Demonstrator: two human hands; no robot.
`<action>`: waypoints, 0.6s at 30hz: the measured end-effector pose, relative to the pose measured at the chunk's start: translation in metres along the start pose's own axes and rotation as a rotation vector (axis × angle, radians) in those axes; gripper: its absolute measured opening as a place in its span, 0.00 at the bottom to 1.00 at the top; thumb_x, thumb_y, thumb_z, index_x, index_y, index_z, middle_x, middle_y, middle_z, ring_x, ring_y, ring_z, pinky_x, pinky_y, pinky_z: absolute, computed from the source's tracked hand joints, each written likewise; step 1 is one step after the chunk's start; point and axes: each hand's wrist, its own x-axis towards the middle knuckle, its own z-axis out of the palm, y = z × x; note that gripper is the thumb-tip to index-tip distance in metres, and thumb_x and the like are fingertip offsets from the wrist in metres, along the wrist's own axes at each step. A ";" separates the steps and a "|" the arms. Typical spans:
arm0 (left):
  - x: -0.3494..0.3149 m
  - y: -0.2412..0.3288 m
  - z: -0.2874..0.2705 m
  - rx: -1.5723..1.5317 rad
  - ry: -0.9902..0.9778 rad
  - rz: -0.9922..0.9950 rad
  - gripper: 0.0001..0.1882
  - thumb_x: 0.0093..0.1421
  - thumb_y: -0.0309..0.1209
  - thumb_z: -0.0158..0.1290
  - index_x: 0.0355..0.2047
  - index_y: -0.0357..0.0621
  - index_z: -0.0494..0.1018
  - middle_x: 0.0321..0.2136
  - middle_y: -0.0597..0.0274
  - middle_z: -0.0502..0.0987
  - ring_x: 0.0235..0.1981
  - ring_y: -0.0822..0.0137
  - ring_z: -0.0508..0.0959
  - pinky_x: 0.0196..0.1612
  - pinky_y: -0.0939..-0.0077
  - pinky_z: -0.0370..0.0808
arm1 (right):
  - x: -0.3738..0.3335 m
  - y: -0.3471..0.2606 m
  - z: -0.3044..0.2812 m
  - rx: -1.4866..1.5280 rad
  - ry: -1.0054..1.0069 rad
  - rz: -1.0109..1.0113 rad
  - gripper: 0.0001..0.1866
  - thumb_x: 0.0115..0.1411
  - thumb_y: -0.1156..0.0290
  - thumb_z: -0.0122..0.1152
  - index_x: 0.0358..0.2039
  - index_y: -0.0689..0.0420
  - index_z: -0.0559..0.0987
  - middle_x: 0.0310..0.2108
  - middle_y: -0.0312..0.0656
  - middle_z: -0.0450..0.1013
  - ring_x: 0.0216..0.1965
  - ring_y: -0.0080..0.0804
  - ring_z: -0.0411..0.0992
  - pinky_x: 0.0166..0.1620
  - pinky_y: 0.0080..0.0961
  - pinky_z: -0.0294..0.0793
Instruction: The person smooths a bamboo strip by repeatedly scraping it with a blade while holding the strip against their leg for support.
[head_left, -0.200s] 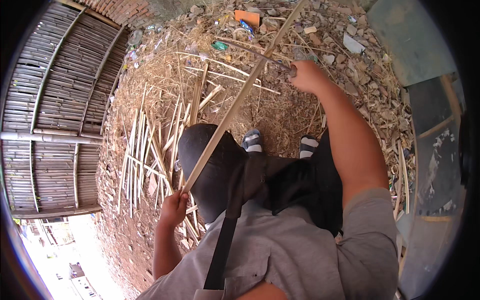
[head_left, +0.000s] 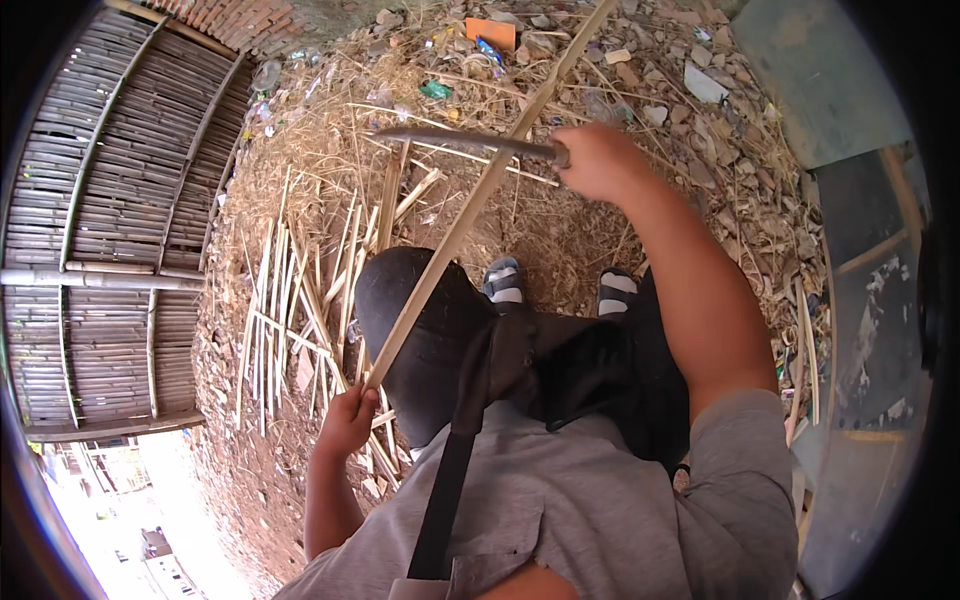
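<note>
Closed round the near end of a long, flat bamboo strip [head_left: 440, 265] is my left hand [head_left: 349, 422]. The strip slants across my dark-trousered left knee and up to the far right. My right hand [head_left: 605, 165] grips the handle of a long-bladed knife [head_left: 450, 137]. Its blade points left and crosses the strip's far half; whether it touches the strip I cannot tell. Left of my knee, a loose pile of pale split bamboo strips [head_left: 277, 310] lies on the ground.
A bamboo-slat wall [head_left: 110, 180] stands at left. Stones, straw and litter cover the ground, with an orange piece [head_left: 490, 34] and green scrap [head_left: 436, 90] far off. Grey panels [head_left: 825, 85] line the right. My sandalled feet [head_left: 504, 283] are below the strip.
My right hand has come slightly nearer and to the left, and the knife blade has swung nearer with more of its flat showing. My left hand and the strip hardly moved.
</note>
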 end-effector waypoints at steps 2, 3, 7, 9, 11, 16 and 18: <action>0.002 0.000 0.000 0.006 -0.010 0.034 0.18 0.73 0.40 0.47 0.37 0.37 0.76 0.21 0.52 0.76 0.22 0.61 0.76 0.29 0.66 0.72 | -0.014 -0.019 0.004 -0.044 -0.038 -0.096 0.08 0.54 0.68 0.65 0.36 0.53 0.81 0.31 0.47 0.79 0.34 0.47 0.79 0.39 0.45 0.77; 0.003 -0.003 0.000 0.005 -0.010 0.036 0.18 0.73 0.40 0.47 0.37 0.37 0.76 0.21 0.52 0.76 0.22 0.61 0.76 0.29 0.66 0.72 | -0.020 -0.026 0.004 -0.133 -0.047 -0.194 0.08 0.54 0.68 0.65 0.35 0.52 0.81 0.30 0.46 0.79 0.34 0.47 0.79 0.39 0.45 0.77; 0.005 -0.006 0.001 0.089 0.040 0.093 0.17 0.73 0.39 0.47 0.37 0.37 0.76 0.19 0.51 0.74 0.21 0.60 0.75 0.28 0.65 0.71 | 0.002 0.006 -0.001 -0.062 -0.096 -0.079 0.09 0.54 0.68 0.64 0.36 0.51 0.82 0.32 0.46 0.79 0.38 0.45 0.79 0.41 0.44 0.78; 0.007 0.001 -0.001 0.118 0.057 0.104 0.17 0.72 0.39 0.47 0.37 0.36 0.76 0.19 0.51 0.74 0.20 0.59 0.75 0.28 0.63 0.71 | 0.011 0.028 -0.005 0.047 -0.060 0.078 0.09 0.54 0.67 0.64 0.36 0.52 0.82 0.32 0.46 0.79 0.37 0.45 0.79 0.41 0.44 0.78; 0.004 0.012 -0.005 0.119 0.054 0.084 0.17 0.72 0.39 0.47 0.36 0.36 0.75 0.19 0.51 0.74 0.20 0.59 0.75 0.28 0.63 0.71 | 0.014 0.039 -0.005 0.059 0.028 0.144 0.09 0.56 0.68 0.63 0.37 0.54 0.82 0.31 0.46 0.79 0.37 0.45 0.79 0.41 0.44 0.77; 0.004 -0.003 0.001 0.082 0.063 0.075 0.18 0.72 0.40 0.47 0.34 0.36 0.74 0.19 0.50 0.74 0.21 0.55 0.76 0.29 0.62 0.72 | -0.008 -0.014 -0.006 -0.072 -0.083 -0.048 0.08 0.55 0.70 0.64 0.36 0.53 0.82 0.30 0.46 0.79 0.36 0.45 0.79 0.41 0.44 0.78; 0.005 -0.004 0.002 0.087 0.064 0.075 0.18 0.72 0.40 0.47 0.34 0.36 0.74 0.19 0.49 0.74 0.21 0.54 0.76 0.28 0.62 0.72 | -0.013 -0.020 -0.006 -0.227 -0.091 -0.203 0.09 0.53 0.69 0.65 0.36 0.53 0.82 0.30 0.45 0.79 0.37 0.45 0.79 0.42 0.44 0.78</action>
